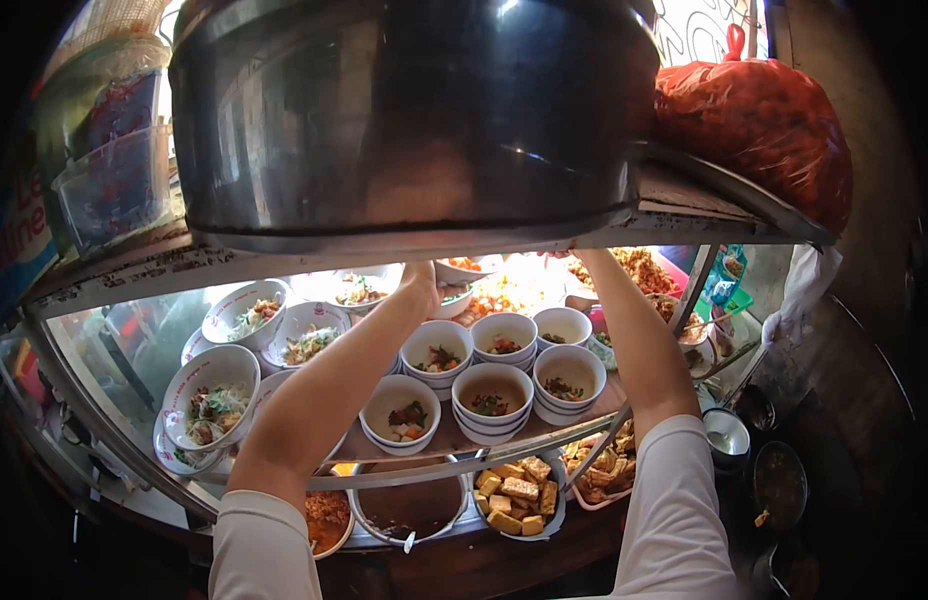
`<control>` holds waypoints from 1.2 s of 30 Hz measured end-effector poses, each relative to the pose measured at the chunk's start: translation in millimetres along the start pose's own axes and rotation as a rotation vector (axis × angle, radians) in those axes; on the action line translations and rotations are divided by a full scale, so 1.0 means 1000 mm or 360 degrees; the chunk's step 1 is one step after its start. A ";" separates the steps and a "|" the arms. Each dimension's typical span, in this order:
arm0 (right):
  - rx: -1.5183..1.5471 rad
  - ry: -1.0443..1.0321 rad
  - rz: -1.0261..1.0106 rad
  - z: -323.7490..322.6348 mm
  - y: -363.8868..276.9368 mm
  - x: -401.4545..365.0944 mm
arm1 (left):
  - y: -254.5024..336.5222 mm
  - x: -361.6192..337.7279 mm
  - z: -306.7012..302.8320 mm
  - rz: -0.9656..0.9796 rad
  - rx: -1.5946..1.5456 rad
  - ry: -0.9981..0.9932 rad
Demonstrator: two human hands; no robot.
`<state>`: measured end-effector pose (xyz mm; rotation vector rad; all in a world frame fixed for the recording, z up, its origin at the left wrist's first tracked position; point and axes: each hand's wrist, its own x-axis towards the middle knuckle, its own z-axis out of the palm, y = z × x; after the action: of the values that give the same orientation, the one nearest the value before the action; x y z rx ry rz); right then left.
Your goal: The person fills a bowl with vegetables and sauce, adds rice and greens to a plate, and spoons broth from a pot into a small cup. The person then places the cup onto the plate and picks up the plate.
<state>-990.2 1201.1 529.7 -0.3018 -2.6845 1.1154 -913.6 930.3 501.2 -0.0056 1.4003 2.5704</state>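
Observation:
Both my arms reach up into a glass food cabinet. My left hand sits just under the upper shelf edge and grips the rim of a white bowl at the back of the middle shelf. My right forearm rises beside the bowls, and its hand is hidden behind the shelf edge near a tray of fried food. Below the hands stand stacked white bowls holding small portions of toppings.
A big steel pot fills the top shelf, with a red plastic bag to its right. Patterned bowls of noodles lie at the left. Fried tofu and a dark sauce pan sit on the lowest level.

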 end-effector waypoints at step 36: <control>-0.0470 -0.0380 -0.1187 0.094 -0.017 -0.028 | 0.054 -0.079 -0.042 0.0279 -0.0383 -0.0055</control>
<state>-991.4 1118.9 474.0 0.7767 -2.7475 0.5508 -851.3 852.4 531.3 0.1283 1.1175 2.8531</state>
